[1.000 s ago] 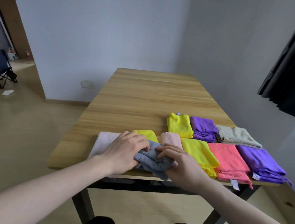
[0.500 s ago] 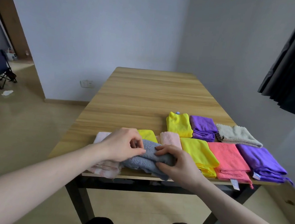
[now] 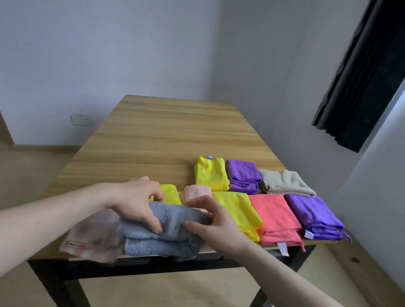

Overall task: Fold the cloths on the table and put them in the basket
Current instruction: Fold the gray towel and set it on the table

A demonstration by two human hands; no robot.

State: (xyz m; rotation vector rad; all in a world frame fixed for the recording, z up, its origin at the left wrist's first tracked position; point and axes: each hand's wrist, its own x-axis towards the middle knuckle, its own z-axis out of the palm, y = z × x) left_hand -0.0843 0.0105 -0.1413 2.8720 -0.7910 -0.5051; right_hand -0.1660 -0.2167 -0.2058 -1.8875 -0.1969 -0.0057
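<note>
Head view: grey cloth (image 3: 162, 234), folded, long axis left to right along the near edge of the desk (image 3: 173, 135). Left hand (image 3: 138, 201) and right hand (image 3: 216, 224) both grip its upper layer.

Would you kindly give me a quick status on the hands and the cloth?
Left hand and right hand both gripping the grey cloth at the table edge, mid-fold. Pale pink cloth beneath, overhanging. No basket in view.
</note>
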